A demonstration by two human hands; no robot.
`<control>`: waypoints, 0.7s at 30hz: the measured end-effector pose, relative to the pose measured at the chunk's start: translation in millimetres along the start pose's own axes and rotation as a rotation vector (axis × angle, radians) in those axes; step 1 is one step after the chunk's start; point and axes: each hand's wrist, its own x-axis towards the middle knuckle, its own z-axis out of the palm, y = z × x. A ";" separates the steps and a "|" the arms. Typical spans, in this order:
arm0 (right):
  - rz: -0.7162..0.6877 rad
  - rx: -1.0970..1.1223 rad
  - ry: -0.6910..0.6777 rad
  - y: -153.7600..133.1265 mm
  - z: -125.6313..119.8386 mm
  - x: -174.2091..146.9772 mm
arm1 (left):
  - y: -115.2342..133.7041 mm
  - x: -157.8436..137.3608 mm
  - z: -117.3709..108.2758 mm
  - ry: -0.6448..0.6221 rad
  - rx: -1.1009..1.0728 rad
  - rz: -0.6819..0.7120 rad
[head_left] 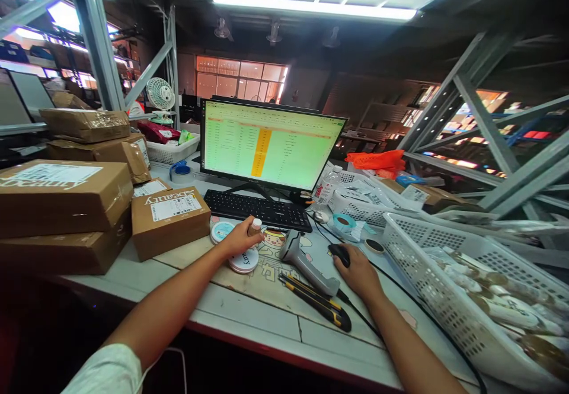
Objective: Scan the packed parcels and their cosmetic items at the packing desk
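Just in front of the keyboard, my left hand has its fingers wrapped round a small bottle with a white cap. Two round white containers lie under and beside that hand, partly covered by it. My right hand rests closed over a black computer mouse on the printed desk mat. Between the hands lies a grey barcode scanner, its cable running toward me. Nearer the desk's front edge are black-and-yellow utility knives. A monitor behind the keyboard displays a spreadsheet.
Cardboard boxes are stacked on the left. At the right, a white perforated basket holds several wrapped items. Rolls of tape lie before another white basket. A fan and metal shelf posts stand farther back.
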 end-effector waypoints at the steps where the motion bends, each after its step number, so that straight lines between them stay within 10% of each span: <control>1: 0.009 -0.002 -0.006 -0.4 -0.2 0.1 | 0.0 0.0 -0.1 -0.002 -0.004 0.002; 11: -0.017 0.011 0.053 -13.2 -21.7 5.8 | 9.0 -2.8 -8.1 0.056 0.093 0.108; 15: -0.204 0.166 0.119 -84.3 -68.6 11.1 | 13.1 -6.4 -3.3 0.003 0.239 0.213; 21: -0.441 0.178 -0.359 -214.3 -93.0 -9.4 | 15.8 -11.7 16.2 -0.175 0.354 0.357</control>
